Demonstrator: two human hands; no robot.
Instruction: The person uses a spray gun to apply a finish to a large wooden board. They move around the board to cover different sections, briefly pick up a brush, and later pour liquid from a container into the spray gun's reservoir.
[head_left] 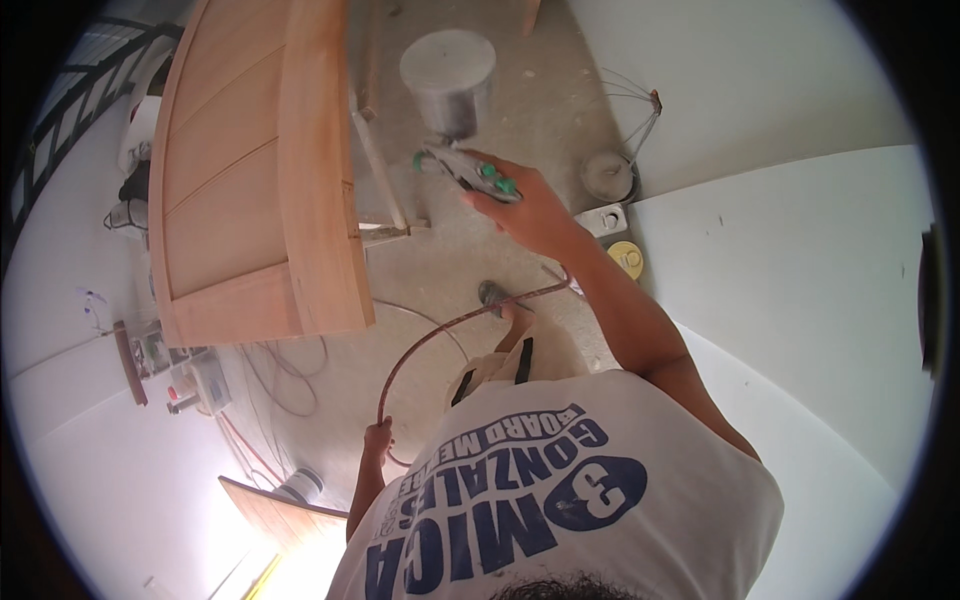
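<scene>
My right hand (520, 210) grips a spray gun (470, 172) with green knobs. A blurred grey cup with a pale round lid (448, 75) appears attached at its front. Just left of the gun, a raised, unpainted wooden door panel (225, 170) stands with its right edge near the cup. A reddish-brown hose (440, 330) runs from below my right wrist in a curve to my left hand (378, 436), which is closed around it beside my body at the lower middle.
White walls (760, 260) curve along the right. Containers (625, 258) and a round pot (607, 175) sit by that wall. Loose hoses (285, 395) cross the concrete floor (540, 110). Tools and boxes (205, 385) lie at the left; another wooden board (262, 510) is at lower left.
</scene>
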